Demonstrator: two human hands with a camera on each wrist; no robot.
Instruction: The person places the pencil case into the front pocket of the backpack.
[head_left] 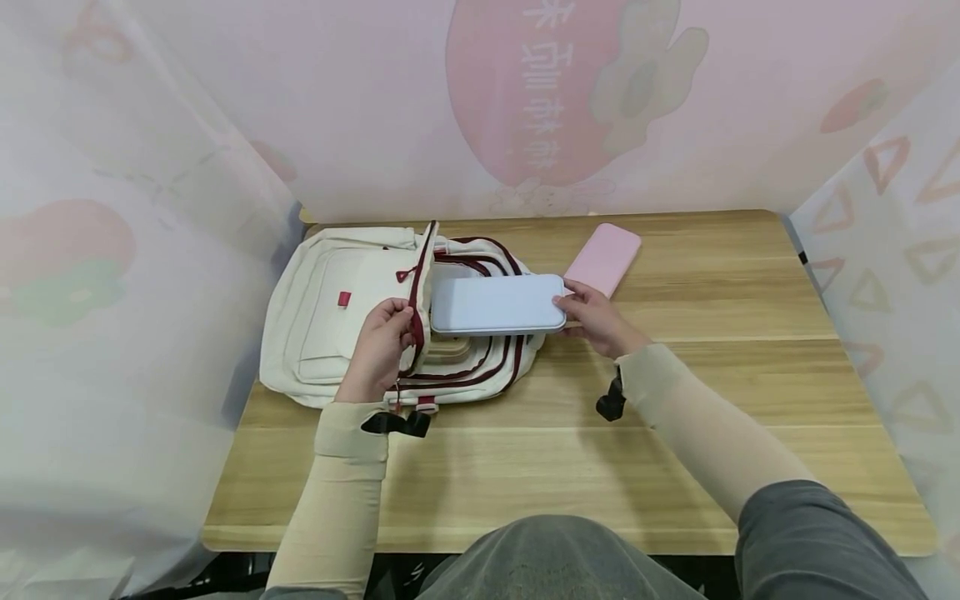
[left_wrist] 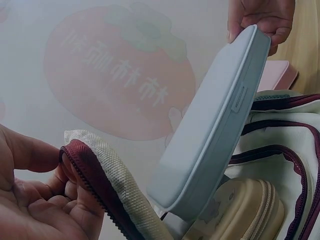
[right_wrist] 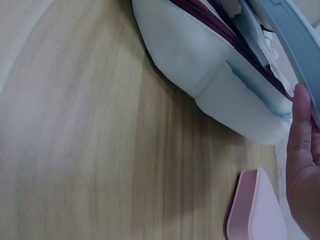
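Note:
A white backpack with dark red zipper trim lies on the table, its pocket unzipped. My left hand pinches the zippered edge of the flap and holds it raised. At the other side, my right hand grips the end of a pale blue case between thumb and fingers. The case's far end sits at the pocket opening; in the left wrist view the case is tilted, its lower end by the opening. Inside the pocket shows a beige zippered pouch.
A pink case lies on the wooden table behind my right hand. Printed curtains enclose the back and both sides. The table's front edge runs just before my lap.

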